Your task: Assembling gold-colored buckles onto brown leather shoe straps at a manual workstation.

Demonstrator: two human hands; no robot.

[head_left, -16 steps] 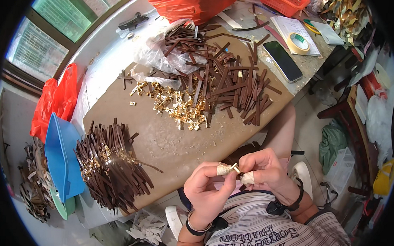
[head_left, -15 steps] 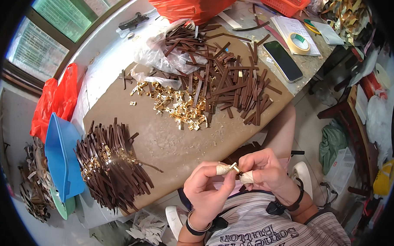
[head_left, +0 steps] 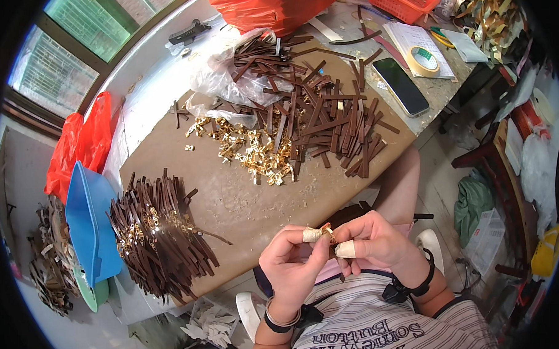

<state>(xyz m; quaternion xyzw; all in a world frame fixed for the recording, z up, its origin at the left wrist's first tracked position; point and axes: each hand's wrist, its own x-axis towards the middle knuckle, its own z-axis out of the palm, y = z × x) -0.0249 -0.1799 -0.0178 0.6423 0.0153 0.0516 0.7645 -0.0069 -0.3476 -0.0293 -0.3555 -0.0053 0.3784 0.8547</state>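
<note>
My left hand (head_left: 294, 261) and my right hand (head_left: 372, 240) meet close to my chest, below the board's near edge. Both pinch one dark brown strip with a small gold clip (head_left: 330, 233) between taped fingertips. Loose brown strips (head_left: 331, 118) lie piled at the far right of the brown board (head_left: 241, 201). A heap of gold clips (head_left: 255, 152) sits in the middle. A bundle of strips fitted with clips (head_left: 157, 235) lies at the near left corner.
A black phone (head_left: 401, 86), a tape roll (head_left: 422, 61) and papers lie at the table's right end. A clear plastic bag (head_left: 224, 80) holds more strips. Red bags (head_left: 267, 5), a red basket (head_left: 408, 2) and a blue scoop (head_left: 87, 226) stand around.
</note>
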